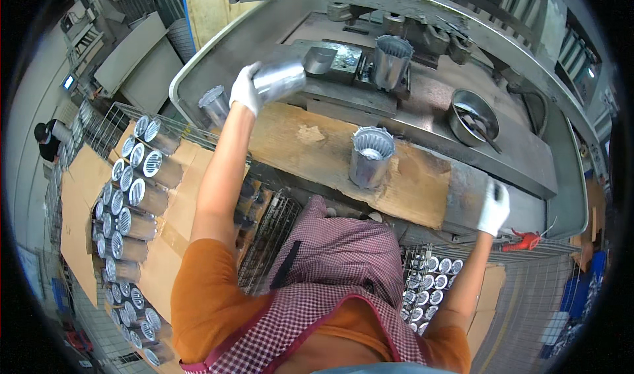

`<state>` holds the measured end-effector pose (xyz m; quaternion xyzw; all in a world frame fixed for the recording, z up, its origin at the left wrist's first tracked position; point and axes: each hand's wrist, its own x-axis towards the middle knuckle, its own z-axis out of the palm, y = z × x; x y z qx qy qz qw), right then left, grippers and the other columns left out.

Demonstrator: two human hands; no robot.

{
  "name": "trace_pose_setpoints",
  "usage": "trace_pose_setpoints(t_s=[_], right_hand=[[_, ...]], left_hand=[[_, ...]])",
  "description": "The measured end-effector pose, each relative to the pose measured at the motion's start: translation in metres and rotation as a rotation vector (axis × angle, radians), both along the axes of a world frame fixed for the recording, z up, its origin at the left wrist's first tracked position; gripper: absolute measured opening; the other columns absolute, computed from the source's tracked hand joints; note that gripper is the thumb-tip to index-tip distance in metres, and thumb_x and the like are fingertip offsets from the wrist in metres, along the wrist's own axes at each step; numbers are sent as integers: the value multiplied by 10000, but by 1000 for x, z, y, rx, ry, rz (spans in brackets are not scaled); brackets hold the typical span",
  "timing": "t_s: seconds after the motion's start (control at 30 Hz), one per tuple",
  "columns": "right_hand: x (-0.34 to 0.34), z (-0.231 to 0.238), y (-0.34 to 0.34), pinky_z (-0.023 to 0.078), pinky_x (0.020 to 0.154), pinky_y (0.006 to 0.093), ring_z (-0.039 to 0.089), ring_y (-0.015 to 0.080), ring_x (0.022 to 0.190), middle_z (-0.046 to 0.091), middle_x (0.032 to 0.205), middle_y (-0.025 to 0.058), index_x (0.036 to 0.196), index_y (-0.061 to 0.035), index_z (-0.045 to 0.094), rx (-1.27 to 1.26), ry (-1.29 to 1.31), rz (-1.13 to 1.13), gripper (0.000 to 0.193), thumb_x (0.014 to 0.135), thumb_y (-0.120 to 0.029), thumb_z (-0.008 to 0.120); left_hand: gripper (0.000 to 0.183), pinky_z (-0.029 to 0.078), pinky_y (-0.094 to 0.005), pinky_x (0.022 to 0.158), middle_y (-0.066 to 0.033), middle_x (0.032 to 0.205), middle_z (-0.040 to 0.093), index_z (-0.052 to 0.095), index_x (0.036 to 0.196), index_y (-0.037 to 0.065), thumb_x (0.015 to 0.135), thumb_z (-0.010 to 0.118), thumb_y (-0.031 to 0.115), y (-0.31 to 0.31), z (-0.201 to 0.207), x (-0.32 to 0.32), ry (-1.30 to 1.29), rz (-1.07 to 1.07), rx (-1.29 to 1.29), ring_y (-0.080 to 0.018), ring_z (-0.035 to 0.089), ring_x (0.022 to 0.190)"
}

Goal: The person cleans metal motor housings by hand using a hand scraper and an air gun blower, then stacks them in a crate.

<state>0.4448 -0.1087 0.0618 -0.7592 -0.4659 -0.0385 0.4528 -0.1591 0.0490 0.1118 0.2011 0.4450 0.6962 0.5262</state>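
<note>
My left hand (pixel 246 91), in a white glove, grips a shiny metal cylinder (pixel 280 80) held sideways above the left part of the bench. My right hand (pixel 494 207), also gloved, hovers near the bench's right front edge, fingers apart and holding nothing that I can see. Between my hands, a metal cup with a notched rim (pixel 372 157) stands upright on a worn cardboard sheet (pixel 290 133). Behind it, another notched cup (pixel 392 62) is upright on the machine's bed, beside a rounded metal block (pixel 320 60). A further notched cup (pixel 214 104) stands left of my left wrist.
A steel bowl (pixel 456 120) with tools inside sits at the right of the machine. Wire cages at left and right hold many slotted metal cylinders (pixel 137 192). A red-handled tool (pixel 525 240) hangs by the right cage. Far left, another person (pixel 49 139) is present.
</note>
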Motion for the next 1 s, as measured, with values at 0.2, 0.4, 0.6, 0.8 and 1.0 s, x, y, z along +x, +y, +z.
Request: trace_pose_setpoints(t_s=[0.2,0.4,0.6,0.8,1.0], right_hand=[[84,-12,-39,508,881,370,694,290,988,715,1086,183,1108,16,699,-219,-84,-130,478,933,-425,646],[92,-30,-36,519,861,362,706,286,970,728,1057,176,1092,12,709,-198,-35,-227,436,933,-391,656],[92,-33,-32,532,801,367,704,307,887,725,983,166,1030,-7,725,-193,-149,-228,347,917,-332,674],[95,-41,-23,530,790,393,701,315,877,722,956,162,1009,-11,725,-102,-178,-250,326,915,-318,670],[99,-26,-42,499,889,401,650,337,1006,695,1093,169,1076,-4,689,22,-96,-3,384,869,-325,731]], left_hand=[[309,551,-361,871,-155,1081,708,661,1131,1,921,569,209,68,15,82,-33,-241,316,-276,690,952],[559,378,-348,1050,-177,1319,613,580,1324,10,969,567,441,94,-25,117,1268,-114,145,-299,530,1264],[670,384,-421,1079,-231,1396,533,589,1330,33,967,437,575,99,-21,104,1642,-237,-33,-386,488,1304],[630,486,-452,957,-189,1188,674,698,1167,94,902,516,636,89,-13,116,2030,-40,-43,-387,624,1116],[658,511,-469,893,-171,1189,665,648,1254,119,842,622,631,50,-26,130,1838,111,-182,-366,645,1067]])
